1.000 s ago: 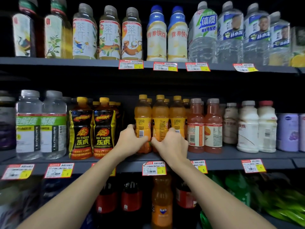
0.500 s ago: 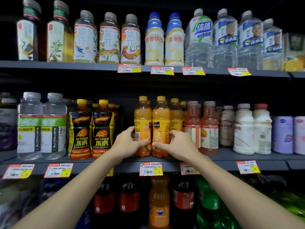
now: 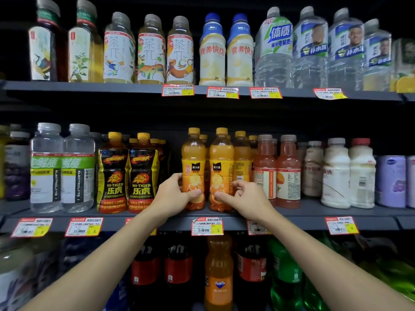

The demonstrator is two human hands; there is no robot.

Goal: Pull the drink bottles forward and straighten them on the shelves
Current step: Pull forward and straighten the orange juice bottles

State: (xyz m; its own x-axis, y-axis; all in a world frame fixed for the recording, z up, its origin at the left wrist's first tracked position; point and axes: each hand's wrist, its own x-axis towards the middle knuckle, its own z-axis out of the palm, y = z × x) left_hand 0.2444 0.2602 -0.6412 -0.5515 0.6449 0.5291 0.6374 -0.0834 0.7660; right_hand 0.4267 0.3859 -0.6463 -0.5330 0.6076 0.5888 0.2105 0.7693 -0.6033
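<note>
Your left hand was extended from the lower left, the bare forearm rising obliquely to the middle shelf. Its thumb lay across the lower front of the left orange juice bottle while the fingers curled round the bottle's left side, so this hand was grasping that bottle low on its body.

Your right hand came in from the lower right in mirror fashion. Its thumb pressed on the lower front of the right orange juice bottle, and the remaining fingers were bent against the bottle's right side, so the grip was closed on that bottle. The two hands were near each other but apart.

Both bottles stood upright at the front edge of the middle shelf, just beside each other, directly above a price tag. Each had a yellow cap, cloudy orange contents, and a yellow-orange label bearing a black square logo over pictured orange fruit; both labels faced forward.

A third orange bottle of the same kind stood further back, to the right, its label turned sideways. More yellow caps showed behind this row. The Hi-Tiger bottles stood to the left and the reddish juice bottles to the right.
</note>
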